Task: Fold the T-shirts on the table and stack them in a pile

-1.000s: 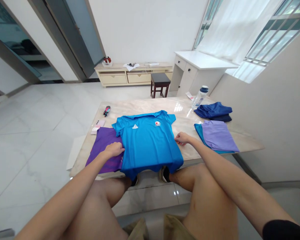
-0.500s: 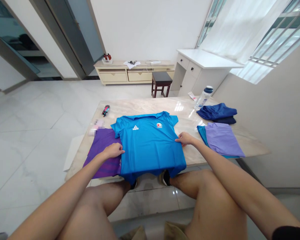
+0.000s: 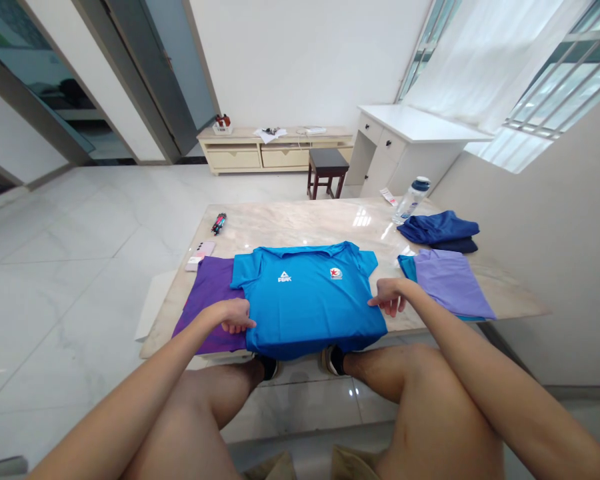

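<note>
A bright blue polo shirt (image 3: 307, 300) with a white logo and a red star badge lies face up on the marble table (image 3: 300, 223), its lower part hanging over the near edge. My left hand (image 3: 236, 315) sits at the shirt's left edge, fingers curled, above a purple garment (image 3: 207, 300) that lies partly under the shirt. My right hand (image 3: 390, 295) touches the shirt's right edge with its fingers spread. To its right, a lavender folded shirt (image 3: 453, 283) lies on a teal garment (image 3: 406, 267).
Folded navy clothing (image 3: 437, 228) and a clear water bottle (image 3: 410, 200) stand at the far right of the table. A phone (image 3: 200, 255) and a small dark-and-red object (image 3: 219, 224) lie far left. My knees are below the near edge.
My right hand has shifted to the right along the shirt and its fingers have spread. My left hand's fingers have curled at the edge. The whole view has tilted slightly.
</note>
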`<state>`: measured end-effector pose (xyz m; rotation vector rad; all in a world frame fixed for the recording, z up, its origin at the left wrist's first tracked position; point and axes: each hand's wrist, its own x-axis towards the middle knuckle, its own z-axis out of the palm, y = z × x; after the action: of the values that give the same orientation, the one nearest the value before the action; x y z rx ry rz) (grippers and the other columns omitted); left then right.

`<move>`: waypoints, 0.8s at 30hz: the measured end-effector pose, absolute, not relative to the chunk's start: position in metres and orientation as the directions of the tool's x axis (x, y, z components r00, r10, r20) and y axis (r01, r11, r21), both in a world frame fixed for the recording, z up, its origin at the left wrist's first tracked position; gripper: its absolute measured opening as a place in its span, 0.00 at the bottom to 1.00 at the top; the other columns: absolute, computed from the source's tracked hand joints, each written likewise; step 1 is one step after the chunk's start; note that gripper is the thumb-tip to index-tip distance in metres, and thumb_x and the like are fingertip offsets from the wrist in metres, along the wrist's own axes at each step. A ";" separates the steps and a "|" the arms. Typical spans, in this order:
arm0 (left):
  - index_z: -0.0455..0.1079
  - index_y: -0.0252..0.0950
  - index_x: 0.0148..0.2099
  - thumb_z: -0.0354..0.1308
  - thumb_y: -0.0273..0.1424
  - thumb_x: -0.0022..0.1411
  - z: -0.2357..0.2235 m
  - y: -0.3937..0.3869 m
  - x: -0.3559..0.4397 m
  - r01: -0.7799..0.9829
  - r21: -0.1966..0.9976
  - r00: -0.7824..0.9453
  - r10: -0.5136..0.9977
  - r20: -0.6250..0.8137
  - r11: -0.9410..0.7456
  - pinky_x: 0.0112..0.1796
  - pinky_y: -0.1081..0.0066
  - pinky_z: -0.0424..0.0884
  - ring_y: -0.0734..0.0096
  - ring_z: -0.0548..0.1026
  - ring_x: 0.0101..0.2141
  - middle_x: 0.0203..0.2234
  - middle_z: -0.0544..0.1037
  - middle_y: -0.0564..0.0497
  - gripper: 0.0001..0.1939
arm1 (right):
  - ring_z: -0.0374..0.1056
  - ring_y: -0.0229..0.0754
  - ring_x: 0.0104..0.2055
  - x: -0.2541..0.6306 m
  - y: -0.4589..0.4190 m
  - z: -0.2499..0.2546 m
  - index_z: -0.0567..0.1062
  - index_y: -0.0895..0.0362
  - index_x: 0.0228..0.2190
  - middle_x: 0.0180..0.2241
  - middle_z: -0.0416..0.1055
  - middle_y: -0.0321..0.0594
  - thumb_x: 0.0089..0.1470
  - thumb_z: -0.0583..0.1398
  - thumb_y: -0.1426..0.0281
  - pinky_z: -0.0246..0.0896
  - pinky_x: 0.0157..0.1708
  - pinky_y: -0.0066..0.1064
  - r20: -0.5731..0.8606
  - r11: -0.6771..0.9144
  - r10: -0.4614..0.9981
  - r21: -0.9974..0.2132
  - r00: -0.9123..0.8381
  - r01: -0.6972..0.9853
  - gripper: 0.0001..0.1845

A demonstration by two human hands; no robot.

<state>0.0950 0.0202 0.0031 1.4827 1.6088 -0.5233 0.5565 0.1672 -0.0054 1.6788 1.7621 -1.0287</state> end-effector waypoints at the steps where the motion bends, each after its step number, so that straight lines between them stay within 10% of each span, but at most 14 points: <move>1: 0.78 0.37 0.28 0.63 0.45 0.63 0.007 0.023 0.097 0.963 0.218 0.056 0.675 -0.736 0.158 0.36 0.63 0.79 0.55 0.84 0.32 0.31 0.86 0.40 0.18 | 0.81 0.50 0.28 0.551 0.169 -0.003 0.80 0.60 0.31 0.26 0.81 0.50 0.59 0.71 0.52 0.77 0.30 0.37 -0.766 -0.039 0.626 -0.216 -0.144 0.976 0.22; 5: 0.82 0.41 0.47 0.58 0.44 0.70 0.014 0.038 0.109 0.982 0.158 -0.034 0.912 -0.408 0.107 0.48 0.58 0.78 0.46 0.84 0.50 0.48 0.87 0.40 0.16 | 0.79 0.45 0.32 0.514 0.179 -0.003 0.81 0.58 0.39 0.33 0.84 0.47 0.70 0.60 0.60 0.71 0.31 0.30 -0.536 0.142 0.756 -0.424 -0.374 0.894 0.15; 10: 0.81 0.42 0.51 0.54 0.39 0.73 0.009 0.055 0.109 0.978 0.114 -0.118 0.920 -0.374 0.172 0.51 0.58 0.77 0.47 0.83 0.54 0.52 0.86 0.41 0.15 | 0.80 0.48 0.43 0.458 0.202 -0.025 0.81 0.58 0.33 0.40 0.85 0.48 0.68 0.60 0.69 0.65 0.38 0.28 -0.307 0.458 0.775 -0.329 -0.552 0.826 0.13; 16: 0.80 0.41 0.49 0.51 0.38 0.74 -0.007 0.045 0.079 0.920 0.125 -0.308 0.882 -0.358 0.372 0.49 0.59 0.77 0.47 0.84 0.53 0.51 0.86 0.40 0.16 | 0.79 0.46 0.37 0.409 0.251 -0.041 0.83 0.59 0.36 0.36 0.84 0.46 0.62 0.61 0.72 0.71 0.39 0.30 -0.496 0.270 0.686 -0.505 -0.532 0.820 0.09; 21: 0.77 0.40 0.50 0.48 0.45 0.77 -0.018 0.035 0.059 0.850 0.165 -0.405 0.820 -0.405 0.501 0.45 0.61 0.76 0.49 0.86 0.48 0.45 0.87 0.40 0.20 | 0.78 0.49 0.54 0.394 0.285 -0.048 0.78 0.59 0.57 0.59 0.79 0.53 0.56 0.56 0.78 0.71 0.58 0.38 0.105 0.213 0.973 -0.737 -0.204 0.641 0.27; 24: 0.76 0.38 0.52 0.47 0.49 0.77 -0.021 0.035 0.051 0.832 0.121 -0.479 0.811 -0.336 0.542 0.45 0.57 0.75 0.42 0.84 0.52 0.49 0.86 0.34 0.24 | 0.77 0.49 0.53 0.385 0.284 -0.052 0.78 0.61 0.54 0.55 0.80 0.53 0.59 0.53 0.77 0.70 0.58 0.38 0.157 0.229 0.973 -0.718 -0.168 0.657 0.25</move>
<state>0.0512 0.0355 -0.0212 1.3510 2.4302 -0.0826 0.3853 0.2835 -0.0524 2.2435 2.8565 -1.0132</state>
